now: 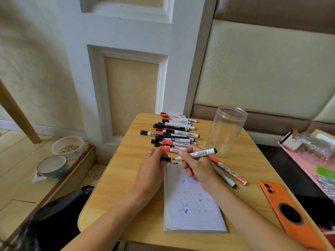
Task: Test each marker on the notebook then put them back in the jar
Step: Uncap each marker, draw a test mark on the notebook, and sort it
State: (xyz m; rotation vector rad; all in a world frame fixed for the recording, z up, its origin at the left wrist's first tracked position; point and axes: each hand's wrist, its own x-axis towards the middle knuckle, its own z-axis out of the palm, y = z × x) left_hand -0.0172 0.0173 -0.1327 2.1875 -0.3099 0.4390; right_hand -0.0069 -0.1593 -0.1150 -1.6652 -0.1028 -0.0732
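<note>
The white lined notebook (194,201) lies nearest, already ticked. Above it the right hand (196,164) grips a white black-tipped marker (196,153) in writing pose; the left hand (154,164) pinches its black cap (165,159), ready for recapping. The clear plastic jar (226,130) stands empty.

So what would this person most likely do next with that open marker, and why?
Probably lower the tip onto the notebook and make a short mark. The right hand holds the marker uncapped, tip just above the page's top edge; the left hand pinches its black cap.
</note>
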